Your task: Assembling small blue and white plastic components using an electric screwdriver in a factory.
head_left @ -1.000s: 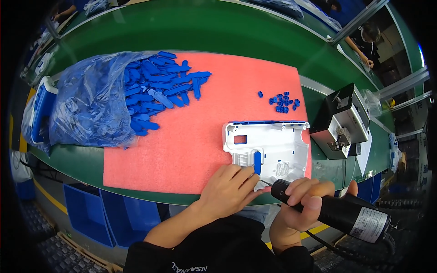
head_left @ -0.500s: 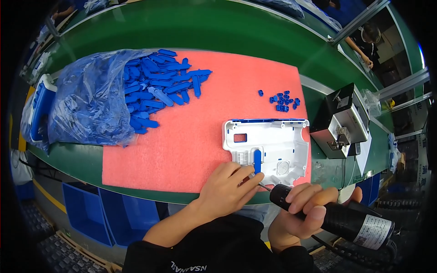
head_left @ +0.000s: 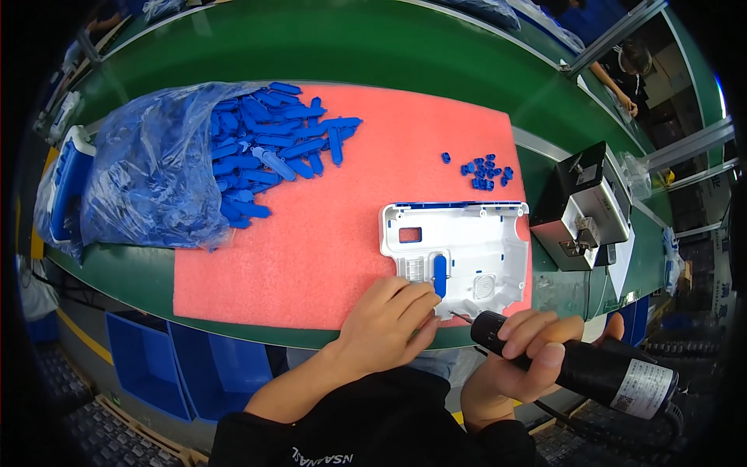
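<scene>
A white plastic housing (head_left: 459, 233) lies with its hollow side up on the pink foam mat, blue trim along its far edge. Inside it sits a slim blue strip-shaped part (head_left: 440, 274). My left hand (head_left: 389, 323) is closed over the housing's near left edge, its fingertips close to the lower end of the blue strip; whatever else lies under those fingers is hidden. My right hand (head_left: 529, 358) grips a black electric screwdriver (head_left: 580, 370) with a cable. The screwdriver's bit points left, its tip near my left fingertips at the housing's near edge.
Many blue strips (head_left: 272, 132) spill from a clear plastic bag (head_left: 148, 171) on the left. Small blue pieces (head_left: 482, 173) are scattered beyond the housing. A black and silver boxy device (head_left: 583, 210) stands at right. Blue bins (head_left: 152, 362) sit below the table edge. Another person (head_left: 626, 74) is at far right.
The screwdriver has shifted slightly to the right, and its bit shows more clearly beside my left fingers. Those fingers have drawn closer together at the housing's edge. The housing has barely moved.
</scene>
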The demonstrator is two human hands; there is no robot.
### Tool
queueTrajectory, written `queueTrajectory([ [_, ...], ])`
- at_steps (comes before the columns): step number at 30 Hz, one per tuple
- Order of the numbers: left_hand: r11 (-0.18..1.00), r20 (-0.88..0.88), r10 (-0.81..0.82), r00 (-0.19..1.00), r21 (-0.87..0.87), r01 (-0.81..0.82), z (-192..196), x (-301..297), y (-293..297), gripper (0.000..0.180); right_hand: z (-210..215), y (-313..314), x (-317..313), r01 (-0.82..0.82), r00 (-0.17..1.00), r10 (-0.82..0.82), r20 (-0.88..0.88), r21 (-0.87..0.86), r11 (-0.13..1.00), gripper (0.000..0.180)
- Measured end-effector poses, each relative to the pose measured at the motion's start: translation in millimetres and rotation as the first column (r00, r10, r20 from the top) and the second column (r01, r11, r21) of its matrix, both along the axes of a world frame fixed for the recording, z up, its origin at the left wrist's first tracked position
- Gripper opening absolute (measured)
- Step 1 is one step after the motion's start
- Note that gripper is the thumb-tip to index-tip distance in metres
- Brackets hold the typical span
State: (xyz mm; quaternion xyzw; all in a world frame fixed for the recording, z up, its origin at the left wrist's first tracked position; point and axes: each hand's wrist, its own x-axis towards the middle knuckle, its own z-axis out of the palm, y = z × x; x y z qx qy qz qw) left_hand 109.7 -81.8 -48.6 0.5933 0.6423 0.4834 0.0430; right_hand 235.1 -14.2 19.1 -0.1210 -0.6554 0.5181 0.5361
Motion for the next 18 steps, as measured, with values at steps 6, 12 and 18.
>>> queueTrajectory([
  [6, 0.999, 0.04, 0.008, 0.999, 0.032, -0.009, 1, 0, 2, 0.024, 4, 6, -13, 0.192, 0.981, -0.19, 0.028, -0.149, 0.97, 0.081],
  [12, 1.0, 0.048, 0.004, 0.999, 0.028, -0.005, 2, -1, 1, 0.024, -2, 8, -16, 0.188, 0.981, -0.184, 0.063, -0.074, 0.979, 0.073],
  [18, 1.0, 0.042, -0.004, 0.999, 0.026, 0.003, 2, 0, 3, 0.024, -16, 15, -27, 0.226, 0.973, -0.224, -0.047, 0.023, 0.974, 0.063],
])
